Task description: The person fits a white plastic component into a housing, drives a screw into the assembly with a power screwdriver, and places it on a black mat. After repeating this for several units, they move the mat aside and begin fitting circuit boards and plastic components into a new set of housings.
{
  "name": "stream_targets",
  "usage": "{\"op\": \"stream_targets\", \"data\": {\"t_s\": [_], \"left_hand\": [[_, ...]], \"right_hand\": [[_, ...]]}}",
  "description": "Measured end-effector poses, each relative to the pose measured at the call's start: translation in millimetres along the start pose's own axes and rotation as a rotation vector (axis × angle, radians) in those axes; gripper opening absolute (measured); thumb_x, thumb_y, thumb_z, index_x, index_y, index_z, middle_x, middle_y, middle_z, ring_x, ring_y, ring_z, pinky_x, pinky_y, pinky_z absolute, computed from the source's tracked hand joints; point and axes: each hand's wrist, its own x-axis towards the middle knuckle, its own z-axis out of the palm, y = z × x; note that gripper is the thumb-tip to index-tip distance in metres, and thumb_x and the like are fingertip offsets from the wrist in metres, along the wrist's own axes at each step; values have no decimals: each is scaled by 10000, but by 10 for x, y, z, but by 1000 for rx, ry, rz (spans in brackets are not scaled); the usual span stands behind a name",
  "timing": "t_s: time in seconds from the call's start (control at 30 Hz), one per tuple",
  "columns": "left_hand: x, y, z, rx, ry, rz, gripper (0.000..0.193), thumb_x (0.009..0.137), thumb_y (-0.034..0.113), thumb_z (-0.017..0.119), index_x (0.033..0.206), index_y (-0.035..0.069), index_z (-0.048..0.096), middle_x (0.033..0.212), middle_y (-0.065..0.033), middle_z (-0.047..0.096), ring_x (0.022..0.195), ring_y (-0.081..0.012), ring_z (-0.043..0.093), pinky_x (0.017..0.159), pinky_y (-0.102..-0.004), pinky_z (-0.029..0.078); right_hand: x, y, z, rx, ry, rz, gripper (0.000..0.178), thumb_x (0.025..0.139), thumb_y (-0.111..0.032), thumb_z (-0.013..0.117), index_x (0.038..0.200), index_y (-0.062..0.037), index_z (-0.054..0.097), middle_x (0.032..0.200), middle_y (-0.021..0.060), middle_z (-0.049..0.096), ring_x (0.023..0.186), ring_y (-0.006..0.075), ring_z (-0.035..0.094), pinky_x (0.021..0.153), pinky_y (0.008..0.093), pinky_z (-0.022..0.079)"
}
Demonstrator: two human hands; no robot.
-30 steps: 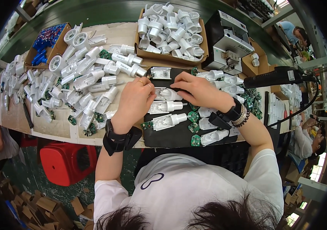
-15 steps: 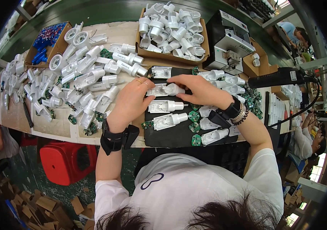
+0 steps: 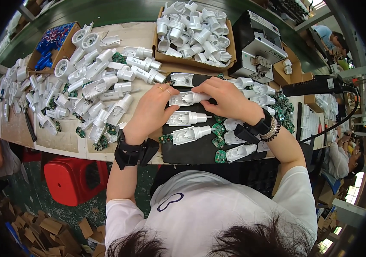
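An open white plastic housing lies on the black mat between the person's two hands, its trough toward the left and its round collar toward the right; the right hand grasps the collar end between bent fingers and thumb; the left hand curls at the other end, its fingertips at the trough, though from here I cannot tell whether it pinches the piece or only steadies it; one similar housing lies just beyond on the mat, and two more, the nearer housings, lie on the near side, collars also to the right; along the mat's right part sit green circuit boards with further white pieces beside them, partly hidden by the right forearm; farther right a green heap of boards spreads near a black handheld tool with a cable; at the far side of the tabletop stand a cardboard box piled with white parts and, to its right, a black and silver machine; a big jumble of white housings covers the left, with a carton of blue components beyond it; on the near left a red stool stands on the floor, with torn cardboard nearby; other people sit at the left and right edges.
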Motion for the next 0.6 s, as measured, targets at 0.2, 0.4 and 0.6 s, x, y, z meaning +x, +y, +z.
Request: {"op": "stream_targets", "data": {"t_s": [0.2, 0.4, 0.6], "left_hand": [[-9, 6, 3, 1, -5, -3, 292, 750, 106, 698, 1023, 46, 615, 1018, -108, 607, 986, -295, 560, 838, -365, 462], [-10, 42, 31, -19, -34, 9, 257, 770, 94, 671, 1024, 80, 635, 1030, -101, 602, 984, -291, 558, 833, -374, 458], [-9, 126, 78, 221, -26, 130, 219, 800, 146, 637, 1017, 135, 672, 1028, -100, 602, 991, -279, 555, 841, -393, 436]], "right_hand": [[3, -91, 67, -103, 25, -53, 319, 713, -22, 637, 1030, -57, 622, 865, 65, 596, 826, 251, 573, 715, 351, 490], [9, -45, 101, -83, 2, -36, 315, 714, -24, 634, 1028, -57, 633, 850, 64, 589, 822, 251, 568, 715, 354, 488], [5, -36, 34, -71, -51, -31, 267, 738, -54, 630, 1005, -58, 636, 844, 86, 586, 838, 246, 572, 707, 358, 487]]}}
